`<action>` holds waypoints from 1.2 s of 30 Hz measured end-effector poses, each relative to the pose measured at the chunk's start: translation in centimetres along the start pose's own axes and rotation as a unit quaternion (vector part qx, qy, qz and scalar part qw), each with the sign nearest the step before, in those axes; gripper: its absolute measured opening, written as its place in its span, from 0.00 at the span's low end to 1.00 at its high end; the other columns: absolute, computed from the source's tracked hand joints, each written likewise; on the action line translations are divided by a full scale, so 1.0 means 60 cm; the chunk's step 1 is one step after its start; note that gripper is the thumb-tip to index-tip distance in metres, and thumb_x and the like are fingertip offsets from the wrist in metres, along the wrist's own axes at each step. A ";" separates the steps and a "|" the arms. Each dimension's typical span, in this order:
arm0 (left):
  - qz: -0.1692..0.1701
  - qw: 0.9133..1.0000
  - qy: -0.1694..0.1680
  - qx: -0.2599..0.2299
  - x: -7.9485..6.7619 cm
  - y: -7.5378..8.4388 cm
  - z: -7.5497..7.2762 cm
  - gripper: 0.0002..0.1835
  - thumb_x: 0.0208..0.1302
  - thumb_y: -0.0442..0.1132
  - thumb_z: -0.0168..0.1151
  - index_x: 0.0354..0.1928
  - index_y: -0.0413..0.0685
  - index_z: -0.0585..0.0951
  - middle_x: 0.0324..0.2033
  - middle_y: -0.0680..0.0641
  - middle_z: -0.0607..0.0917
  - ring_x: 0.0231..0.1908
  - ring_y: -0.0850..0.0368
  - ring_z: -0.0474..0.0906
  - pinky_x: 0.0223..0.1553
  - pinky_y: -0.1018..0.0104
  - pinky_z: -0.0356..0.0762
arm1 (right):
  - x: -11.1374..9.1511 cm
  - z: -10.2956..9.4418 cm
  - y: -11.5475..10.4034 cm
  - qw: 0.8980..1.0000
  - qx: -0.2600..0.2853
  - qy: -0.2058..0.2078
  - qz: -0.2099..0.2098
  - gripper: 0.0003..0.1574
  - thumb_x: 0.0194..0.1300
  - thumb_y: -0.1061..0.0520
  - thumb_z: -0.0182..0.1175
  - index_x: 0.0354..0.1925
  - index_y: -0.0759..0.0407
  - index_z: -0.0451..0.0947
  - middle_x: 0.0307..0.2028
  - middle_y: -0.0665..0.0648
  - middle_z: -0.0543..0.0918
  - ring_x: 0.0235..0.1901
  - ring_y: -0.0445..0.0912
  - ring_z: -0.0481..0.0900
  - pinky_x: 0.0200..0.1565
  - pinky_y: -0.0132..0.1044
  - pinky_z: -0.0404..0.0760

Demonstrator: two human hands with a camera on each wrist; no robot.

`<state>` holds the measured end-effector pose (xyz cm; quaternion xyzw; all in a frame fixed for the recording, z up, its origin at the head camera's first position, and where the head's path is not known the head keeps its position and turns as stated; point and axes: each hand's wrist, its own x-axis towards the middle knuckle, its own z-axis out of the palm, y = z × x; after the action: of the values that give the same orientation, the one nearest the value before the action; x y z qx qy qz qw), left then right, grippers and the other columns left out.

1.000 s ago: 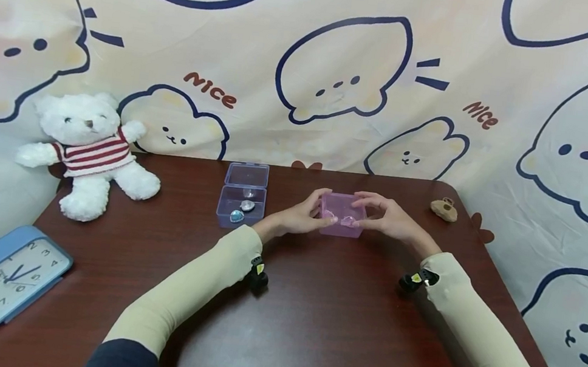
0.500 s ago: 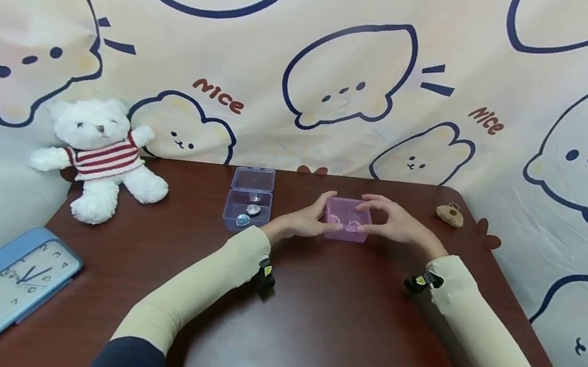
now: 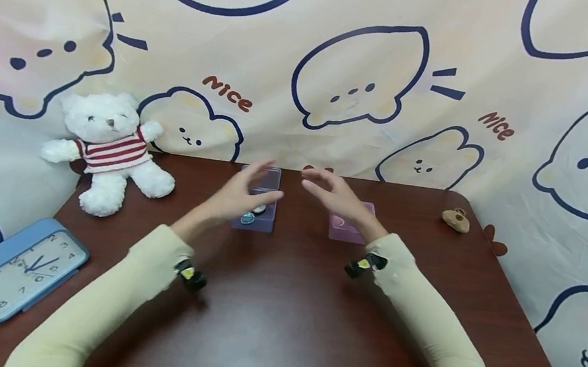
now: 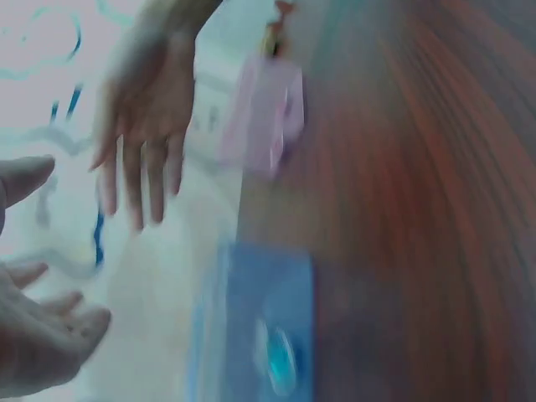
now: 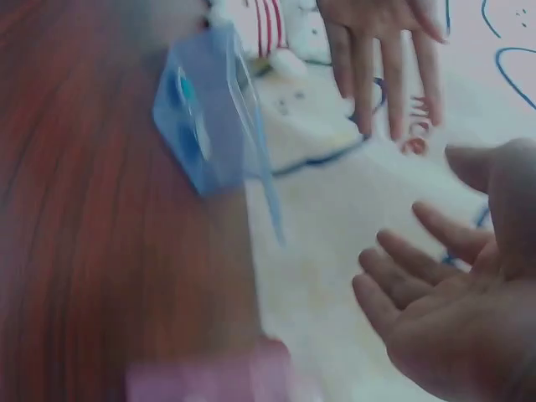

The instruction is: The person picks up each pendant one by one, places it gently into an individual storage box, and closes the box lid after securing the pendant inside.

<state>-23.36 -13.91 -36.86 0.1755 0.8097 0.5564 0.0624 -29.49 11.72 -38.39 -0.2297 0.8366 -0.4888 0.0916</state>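
My left hand is raised in front of the blue plastic box, fingers apart and holding nothing. That box stands with its lid up; a round turquoise piece and a silvery one lie inside. Over the near left side of the pink box hangs my right hand, its fingers loosely spread and bare. The right hand and wrist hide part of the pink box. In the left wrist view the pink box and blue box look blurred.
A white teddy bear in a striped shirt sits at the back left. Near the left edge lies a blue clock. A small tan object rests at the far right corner. A printed cloth hangs behind the brown table.
Both hands have let go of the pink box and lifted. They have swung left, the left hand to the blue box. The pink box stays on the table.
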 end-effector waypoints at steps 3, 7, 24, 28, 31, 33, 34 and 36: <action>-0.082 0.996 -0.015 0.010 -0.035 -0.035 -0.045 0.56 0.68 0.49 0.69 0.83 0.58 0.38 0.83 0.41 0.43 0.82 0.36 0.42 0.78 0.34 0.47 | 0.033 0.049 0.003 0.999 0.040 0.004 0.033 0.32 0.76 0.44 0.59 0.71 0.55 0.72 0.71 0.57 0.75 0.72 0.52 0.71 0.73 0.51 0.70; -0.185 0.979 -0.087 0.002 -0.060 -0.075 -0.081 0.67 0.65 0.51 0.71 0.80 0.64 0.22 0.82 0.39 0.31 0.82 0.33 0.32 0.77 0.29 0.41 | 0.073 0.102 0.014 0.989 0.105 0.017 0.100 0.34 0.77 0.48 0.58 0.75 0.55 0.65 0.72 0.60 0.72 0.72 0.53 0.71 0.72 0.49 0.71; -0.144 0.978 -0.095 -0.115 -0.033 -0.154 -0.065 0.51 0.74 0.37 0.61 0.83 0.50 0.34 0.83 0.42 0.39 0.83 0.41 0.29 0.80 0.36 0.34 | 0.126 0.157 0.040 0.928 0.339 0.022 0.150 0.31 0.80 0.62 0.50 0.77 0.67 0.59 0.66 0.69 0.78 0.67 0.57 0.78 0.70 0.42 0.74; -0.150 0.976 -0.104 -0.119 -0.029 -0.154 -0.067 0.51 0.74 0.37 0.61 0.82 0.51 0.34 0.83 0.43 0.40 0.83 0.42 0.30 0.80 0.36 0.33 | 0.125 0.150 0.041 0.926 0.343 0.026 0.156 0.31 0.80 0.63 0.51 0.76 0.66 0.61 0.65 0.69 0.79 0.66 0.57 0.79 0.69 0.42 0.75; -0.156 0.975 -0.114 -0.113 -0.026 -0.154 -0.069 0.52 0.74 0.38 0.61 0.82 0.52 0.32 0.83 0.43 0.39 0.83 0.42 0.28 0.80 0.37 0.32 | 0.125 0.147 0.040 0.925 0.344 0.027 0.159 0.31 0.79 0.64 0.51 0.76 0.66 0.61 0.65 0.69 0.79 0.65 0.58 0.79 0.69 0.42 0.76; -0.159 0.975 -0.118 -0.100 -0.025 -0.155 -0.070 0.53 0.74 0.39 0.61 0.82 0.52 0.31 0.83 0.43 0.39 0.83 0.42 0.27 0.80 0.37 0.32 | 0.125 0.146 0.040 0.925 0.346 0.029 0.157 0.30 0.78 0.65 0.51 0.75 0.67 0.62 0.65 0.70 0.79 0.64 0.59 0.80 0.68 0.43 0.76; -0.161 0.975 -0.120 -0.095 -0.024 -0.154 -0.070 0.53 0.74 0.40 0.62 0.82 0.52 0.31 0.83 0.43 0.38 0.83 0.42 0.26 0.80 0.37 0.31 | 0.125 0.145 0.040 0.925 0.347 0.030 0.155 0.30 0.78 0.65 0.51 0.74 0.67 0.63 0.64 0.70 0.79 0.63 0.59 0.81 0.68 0.43 0.76; -0.164 0.975 -0.123 -0.087 -0.023 -0.154 -0.070 0.54 0.74 0.41 0.62 0.82 0.54 0.31 0.83 0.43 0.38 0.83 0.41 0.26 0.80 0.35 0.31 | 0.126 0.143 0.039 0.927 0.340 0.030 0.153 0.29 0.78 0.64 0.52 0.73 0.67 0.65 0.64 0.69 0.79 0.62 0.59 0.83 0.68 0.45 0.77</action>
<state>-25.29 -21.05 -43.93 0.1011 0.7620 0.5811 0.2673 -33.58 2.48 -44.22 -0.0392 0.6475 -0.7306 0.2132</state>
